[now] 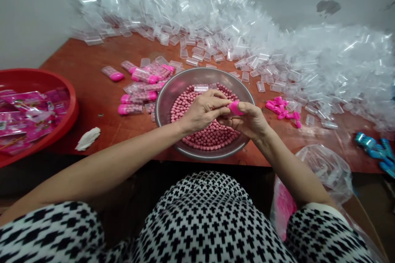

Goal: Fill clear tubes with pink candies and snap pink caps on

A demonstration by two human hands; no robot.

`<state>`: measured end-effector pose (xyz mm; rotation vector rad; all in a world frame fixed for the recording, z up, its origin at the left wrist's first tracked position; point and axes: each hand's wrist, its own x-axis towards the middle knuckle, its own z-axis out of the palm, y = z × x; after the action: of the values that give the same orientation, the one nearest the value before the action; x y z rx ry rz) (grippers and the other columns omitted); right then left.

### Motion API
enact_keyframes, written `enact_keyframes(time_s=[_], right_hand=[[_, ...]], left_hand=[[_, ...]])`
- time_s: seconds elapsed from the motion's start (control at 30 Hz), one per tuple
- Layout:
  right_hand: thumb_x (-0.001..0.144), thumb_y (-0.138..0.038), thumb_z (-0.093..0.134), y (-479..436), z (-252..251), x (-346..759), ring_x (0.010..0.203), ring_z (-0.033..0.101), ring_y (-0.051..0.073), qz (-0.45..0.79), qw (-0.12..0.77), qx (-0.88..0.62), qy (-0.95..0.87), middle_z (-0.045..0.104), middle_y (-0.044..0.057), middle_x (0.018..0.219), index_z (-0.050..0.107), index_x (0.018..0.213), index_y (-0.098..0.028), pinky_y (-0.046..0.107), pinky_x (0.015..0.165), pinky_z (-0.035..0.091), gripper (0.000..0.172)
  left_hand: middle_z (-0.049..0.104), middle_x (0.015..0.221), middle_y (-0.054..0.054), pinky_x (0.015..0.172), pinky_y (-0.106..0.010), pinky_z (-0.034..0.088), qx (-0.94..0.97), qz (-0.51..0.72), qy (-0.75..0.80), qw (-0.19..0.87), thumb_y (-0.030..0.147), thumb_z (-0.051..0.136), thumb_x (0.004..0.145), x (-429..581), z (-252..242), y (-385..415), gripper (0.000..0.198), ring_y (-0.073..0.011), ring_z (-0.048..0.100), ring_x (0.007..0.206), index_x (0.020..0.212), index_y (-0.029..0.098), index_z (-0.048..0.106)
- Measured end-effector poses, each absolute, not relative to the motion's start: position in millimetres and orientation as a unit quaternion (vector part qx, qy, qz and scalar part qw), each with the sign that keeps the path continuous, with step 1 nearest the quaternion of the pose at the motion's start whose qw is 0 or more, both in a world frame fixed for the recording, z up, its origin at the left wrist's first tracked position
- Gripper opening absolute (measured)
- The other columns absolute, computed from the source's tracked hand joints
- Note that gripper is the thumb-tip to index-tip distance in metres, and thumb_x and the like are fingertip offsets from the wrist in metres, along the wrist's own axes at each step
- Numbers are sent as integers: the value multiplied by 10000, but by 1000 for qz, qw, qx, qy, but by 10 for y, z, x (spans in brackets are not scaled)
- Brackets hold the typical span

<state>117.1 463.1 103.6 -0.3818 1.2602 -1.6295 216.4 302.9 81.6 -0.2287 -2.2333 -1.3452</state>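
Over the metal bowl (pixel 159 109), which is filled with pink beads (pixel 206 143), my two hands meet. In my right hand (pixel 251 120), a bright pink cap (pixel 235 108) is pinched between thumb and fingers. My left hand (pixel 203 109) is closed, its fingertips against the cap; whatever lies within them is hidden. A clear plastic container (pixel 201 88) rests on the beads behind my left hand. Left of the bowl lie several bead-filled containers (pixel 145 75) with pink caps. Loose pink caps (pixel 279 107) are scattered to the bowl's right.
A large heap of clear containers (pixel 197 12) lines the back of the wooden table (pixel 101 102). At left stands a red basin (pixel 72 102) with pink packets. A white lump (pixel 88 139) lies nearby. Blue pieces (pixel 375 148) and a plastic bag (pixel 324 168) are at right.
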Motion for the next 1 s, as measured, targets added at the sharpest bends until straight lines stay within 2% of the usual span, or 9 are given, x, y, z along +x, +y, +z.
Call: enact_keyframes(time_s=[0.17, 0.3, 0.4, 0.53, 0.6, 0.67, 0.77, 0.9, 1.0], right_hand=[[593, -382, 796, 4577, 984, 1200, 694, 684, 191, -694, 478, -125, 524, 712, 3, 688, 674, 804, -203, 415, 788, 636, 302], [618, -571, 821, 4533, 1003, 1170, 857, 722, 236, -679, 493, -155, 521, 757, 63, 871, 685, 921, -202, 421, 778, 639, 497], [607, -649, 824, 4575, 1045, 1080, 953, 723, 217, -694, 436, -211, 533, 746, 65, 1075, 687, 1026, -226, 361, 770, 641, 611], [665, -514, 854, 4739, 1052, 934, 842, 730, 158, -704, 336, -243, 576, 762, 48, 1006, 720, 971, -216, 265, 709, 622, 447], [685, -469, 857, 4806, 1027, 897, 753, 720, 134, -711, 313, -239, 582, 765, 41, 902, 727, 913, -205, 235, 665, 603, 372], [687, -441, 865, 4834, 1000, 892, 712, 710, 117, -720, 302, -235, 579, 761, 32, 857, 729, 883, -202, 219, 648, 588, 338], [676, -424, 878, 4822, 976, 913, 681, 702, 105, -722, 300, -234, 578, 755, 24, 834, 732, 864, -199, 211, 639, 581, 328], [671, -421, 883, 4806, 966, 923, 674, 700, 101, -718, 301, -239, 581, 749, 16, 818, 726, 860, -197, 208, 642, 581, 333], [675, -417, 878, 4809, 939, 911, 675, 703, 111, -719, 294, -249, 578, 749, 17, 816, 723, 851, -194, 220, 638, 587, 324]], left_hand=[[720, 1025, -52, 969, -323, 501, -75, -484, -834, 255, 277, 647, 905, 2131, 796, 3057, 173, -192, 644, 1033, 995, 249, 792], [749, 1048, -71, 985, -349, 503, -44, -497, -819, 283, 291, 631, 911, 2126, 845, 3017, 205, -210, 656, 1055, 1027, 220, 785], [765, 1072, -64, 942, -354, 531, 17, -507, -802, 316, 385, 613, 931, 2216, 933, 2743, 281, -216, 673, 1037, 1097, 215, 763], [783, 1013, 21, 844, -325, 553, 109, -427, -826, 352, 502, 619, 917, 2463, 971, 2006, 314, -181, 686, 897, 1075, 270, 759], [784, 983, 45, 892, -341, 534, 157, -336, -847, 380, 509, 661, 890, 2571, 946, 1688, 313, -169, 675, 891, 1048, 258, 762], [771, 1065, 27, 1000, -374, 484, 167, -245, -870, 393, 475, 685, 883, 2604, 920, 1561, 322, -192, 656, 1012, 1097, 242, 743], [739, 1154, -41, 998, -393, 476, 100, -173, -928, 313, 366, 620, 934, 2463, 902, 1764, 294, -229, 635, 1091, 1160, 205, 719], [680, 1225, -119, 868, -359, 510, 23, -59, -994, 93, 198, 511, 942, 2037, 892, 2252, 341, -268, 636, 1100, 1247, 156, 658], [649, 1246, -144, 834, -344, 505, 28, 34, -999, -28, 188, 514, 922, 1745, 863, 2393, 373, -297, 618, 1148, 1280, 151, 610]])
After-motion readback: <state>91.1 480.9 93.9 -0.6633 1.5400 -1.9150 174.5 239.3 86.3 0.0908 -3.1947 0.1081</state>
